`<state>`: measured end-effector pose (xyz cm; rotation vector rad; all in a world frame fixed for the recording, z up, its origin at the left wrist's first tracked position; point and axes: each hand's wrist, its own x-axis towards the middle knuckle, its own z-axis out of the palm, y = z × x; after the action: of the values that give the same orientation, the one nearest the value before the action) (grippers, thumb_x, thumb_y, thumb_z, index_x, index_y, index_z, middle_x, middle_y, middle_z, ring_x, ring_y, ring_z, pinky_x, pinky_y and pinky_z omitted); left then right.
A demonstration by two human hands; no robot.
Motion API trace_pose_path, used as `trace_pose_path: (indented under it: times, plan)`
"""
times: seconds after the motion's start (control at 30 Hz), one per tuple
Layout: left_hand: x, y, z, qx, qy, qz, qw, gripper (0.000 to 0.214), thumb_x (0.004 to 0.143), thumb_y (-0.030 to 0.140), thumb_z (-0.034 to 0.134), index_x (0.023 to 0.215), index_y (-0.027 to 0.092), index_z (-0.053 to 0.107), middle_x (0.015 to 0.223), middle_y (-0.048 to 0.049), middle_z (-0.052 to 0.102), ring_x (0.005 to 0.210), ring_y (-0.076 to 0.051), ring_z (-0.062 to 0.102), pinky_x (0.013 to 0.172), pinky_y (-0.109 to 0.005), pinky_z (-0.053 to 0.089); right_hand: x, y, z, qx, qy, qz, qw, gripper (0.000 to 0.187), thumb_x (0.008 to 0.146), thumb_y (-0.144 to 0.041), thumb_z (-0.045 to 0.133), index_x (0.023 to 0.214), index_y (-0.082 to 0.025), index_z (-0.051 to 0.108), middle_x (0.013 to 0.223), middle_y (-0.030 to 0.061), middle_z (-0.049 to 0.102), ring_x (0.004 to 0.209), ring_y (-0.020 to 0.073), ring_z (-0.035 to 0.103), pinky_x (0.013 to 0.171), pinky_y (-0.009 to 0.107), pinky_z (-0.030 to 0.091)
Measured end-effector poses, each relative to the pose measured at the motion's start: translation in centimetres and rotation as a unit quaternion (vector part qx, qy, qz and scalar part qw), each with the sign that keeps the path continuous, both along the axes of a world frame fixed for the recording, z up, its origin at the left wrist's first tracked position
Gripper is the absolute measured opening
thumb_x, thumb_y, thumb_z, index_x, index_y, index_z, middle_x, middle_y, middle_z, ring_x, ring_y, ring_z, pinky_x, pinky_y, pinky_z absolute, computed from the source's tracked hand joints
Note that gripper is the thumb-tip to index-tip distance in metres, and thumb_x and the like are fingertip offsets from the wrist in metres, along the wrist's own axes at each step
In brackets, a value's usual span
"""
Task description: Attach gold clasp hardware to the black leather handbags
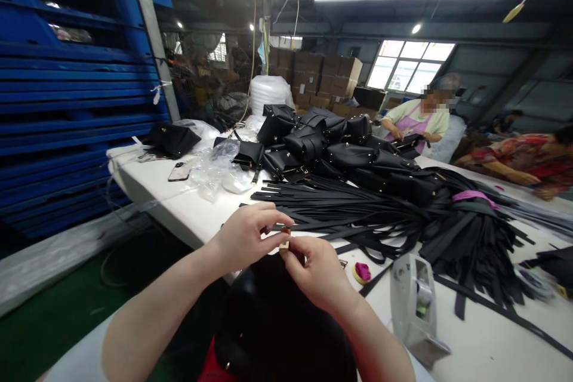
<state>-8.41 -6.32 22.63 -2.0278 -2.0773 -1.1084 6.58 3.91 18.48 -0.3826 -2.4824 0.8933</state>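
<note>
A black bag (pixel 277 316) lies in my lap, its lower part dark and hard to make out. Just over its upper edge, my left hand (pixel 250 236) and my right hand (pixel 317 265) meet at a small gold-coloured metal fitting (pixel 284 246). My right thumb and index finger pinch it from the right. From the left, my left thumb and forefinger close on its upper end, where a small orange-brown bit (pixel 286 230) shows. The fingers partly hide the fitting, so its exact kind cannot be told.
Black bags (pixel 313 143) are heaped on the white table (pixel 201 203), with black straps (pixel 340 206) before them. A tape dispenser (pixel 412 298), a yellow ring with magenta material (pixel 362 273) and a phone (pixel 179 171) lie around. Blue pallets (pixel 67 83) stand left; two co-workers (pixel 416 119) sit across.
</note>
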Motion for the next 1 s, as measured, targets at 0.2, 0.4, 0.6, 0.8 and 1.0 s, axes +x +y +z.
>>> trace_pose_path:
  times: [0.2,0.4,0.6,0.8,1.0]
  plan:
    - [-1.2,1.0,2.2,-0.073,0.085,-0.130,0.985,0.012,0.084,0.019,0.061,0.081,0.022,0.072,0.073,0.0008,0.059,0.065,-0.010,0.055,0.059,-0.021,0.039,0.2,-0.2,0.2,-0.023,0.001,0.028,0.999,0.027,0.083,-0.026,0.052,0.058,-0.018,0.046,0.054,-0.0034,0.045,0.054,0.0103,0.039,0.054,0.026,0.022]
    - [0.2,0.5,1.5,-0.065,0.188,-0.086,0.976,0.018,0.090,0.019,0.053,0.077,0.018,0.065,0.077,-0.0012,0.058,0.068,-0.014,0.055,0.061,-0.026,0.039,0.2,0.6,-0.4,-0.241,0.051,0.141,0.959,0.030,0.082,-0.028,0.057,0.056,-0.017,0.047,0.058,-0.0036,0.043,0.060,0.0101,0.039,0.058,0.023,0.030]
    - [1.5,-1.0,-1.1,0.007,0.107,-0.030,0.994,0.018,0.092,0.016,0.048,0.078,0.016,0.060,0.076,-0.0018,0.056,0.068,-0.015,0.054,0.062,-0.027,0.039,0.7,0.9,-1.1,-0.261,0.058,0.133,0.955,0.020,0.079,-0.030,0.063,0.064,-0.016,0.061,0.062,-0.0023,0.051,0.062,0.0115,0.045,0.061,0.024,0.034]
    - [2.6,-1.9,-3.4,0.027,-0.125,0.023,0.992,0.018,0.091,0.022,0.054,0.073,0.017,0.057,0.069,0.0009,0.054,0.064,-0.013,0.053,0.061,-0.025,0.041,1.0,0.7,-1.0,-0.273,0.046,0.189,0.942,0.020,0.083,-0.031,0.057,0.071,-0.016,0.063,0.071,0.0000,0.057,0.070,0.0136,0.050,0.068,0.025,0.038]
    - [4.1,-2.5,-4.2,0.114,-0.091,0.019,0.989,0.014,0.091,0.017,0.053,0.078,0.018,0.057,0.071,0.0004,0.053,0.068,-0.013,0.052,0.063,-0.024,0.041,0.4,1.3,-0.5,-0.325,0.041,0.225,0.918,0.032,0.092,-0.032,0.047,0.067,-0.016,0.056,0.067,-0.0002,0.053,0.067,0.0127,0.048,0.067,0.025,0.038]
